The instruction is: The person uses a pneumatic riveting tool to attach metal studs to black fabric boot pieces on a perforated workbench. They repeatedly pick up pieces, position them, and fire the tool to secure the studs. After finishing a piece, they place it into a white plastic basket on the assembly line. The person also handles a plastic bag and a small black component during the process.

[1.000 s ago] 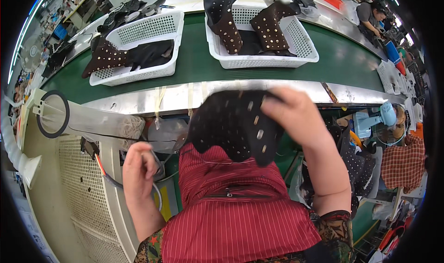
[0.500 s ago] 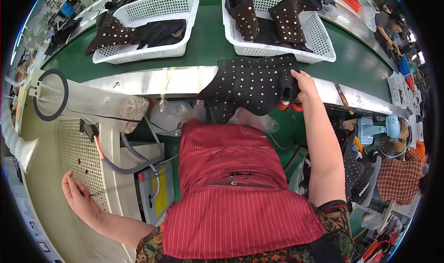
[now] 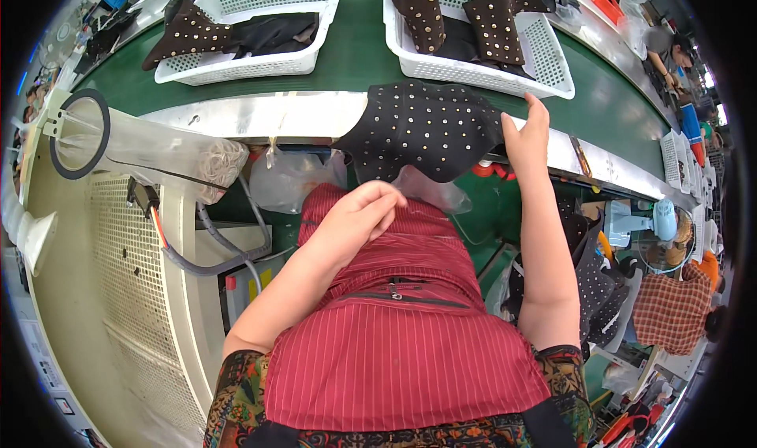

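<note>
A black studded leather shoe upper (image 3: 430, 129) is draped over the metal edge of the bench, its lower part hanging above my lap. My right hand (image 3: 528, 137) is at its right end, thumb and forefinger apart; the thumb tip is close to the leather, and I cannot tell if it touches. My left hand (image 3: 363, 215) hovers over the red striped apron (image 3: 410, 361), just below the upper, its fingers pinched together. Whatever those fingers hold, if anything, is hidden.
Two white baskets (image 3: 236, 74) (image 3: 552, 70) with brown studded boot parts stand on the green belt (image 3: 355, 46). A clear bag on a black ring (image 3: 102, 137) is at left, above a perforated panel (image 3: 130, 251). A yellow-handled tool (image 3: 582, 158) lies on the metal edge at right.
My left hand has come from the perforated panel at far left to in front of the upper, fingers closing. My right hand's grip on the upper has opened, and the upper lies flatter.
</note>
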### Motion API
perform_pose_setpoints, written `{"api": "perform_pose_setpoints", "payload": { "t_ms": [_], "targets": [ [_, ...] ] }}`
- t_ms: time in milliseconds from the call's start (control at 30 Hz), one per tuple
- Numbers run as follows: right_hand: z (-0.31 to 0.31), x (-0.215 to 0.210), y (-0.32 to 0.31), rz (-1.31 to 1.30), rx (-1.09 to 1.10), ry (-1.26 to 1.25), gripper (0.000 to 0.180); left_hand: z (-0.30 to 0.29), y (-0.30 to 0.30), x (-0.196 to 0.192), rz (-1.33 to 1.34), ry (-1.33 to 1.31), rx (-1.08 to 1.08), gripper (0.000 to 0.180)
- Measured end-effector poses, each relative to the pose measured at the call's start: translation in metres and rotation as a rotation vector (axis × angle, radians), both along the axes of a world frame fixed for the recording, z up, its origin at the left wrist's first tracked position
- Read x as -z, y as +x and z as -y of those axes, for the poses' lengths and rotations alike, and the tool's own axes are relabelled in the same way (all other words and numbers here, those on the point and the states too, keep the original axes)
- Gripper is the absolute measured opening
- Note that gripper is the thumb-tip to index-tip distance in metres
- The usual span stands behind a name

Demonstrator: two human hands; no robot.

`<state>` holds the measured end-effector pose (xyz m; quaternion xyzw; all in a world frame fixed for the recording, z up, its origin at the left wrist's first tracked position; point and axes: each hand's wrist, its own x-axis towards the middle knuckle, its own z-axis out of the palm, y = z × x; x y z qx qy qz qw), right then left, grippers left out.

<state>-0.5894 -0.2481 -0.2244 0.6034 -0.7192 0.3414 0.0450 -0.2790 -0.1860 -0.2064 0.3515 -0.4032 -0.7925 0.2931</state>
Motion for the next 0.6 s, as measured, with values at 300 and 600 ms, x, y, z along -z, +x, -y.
{"api": "perform_pose_setpoints", "payload": {
  "t_ms": [300,600],
  "targets": [
    [-0.086,-0.023,0.116,1.369,-0.748,0.523,0.033,0.012,-0.024,-0.011,-0.483,0.081,-0.216,0.047],
    [-0.081,-0.016,0.153,1.333,-0.794,0.595,0.058,0.008,-0.014,-0.010,-0.579,0.030,-0.388,0.052]
  ]
}}
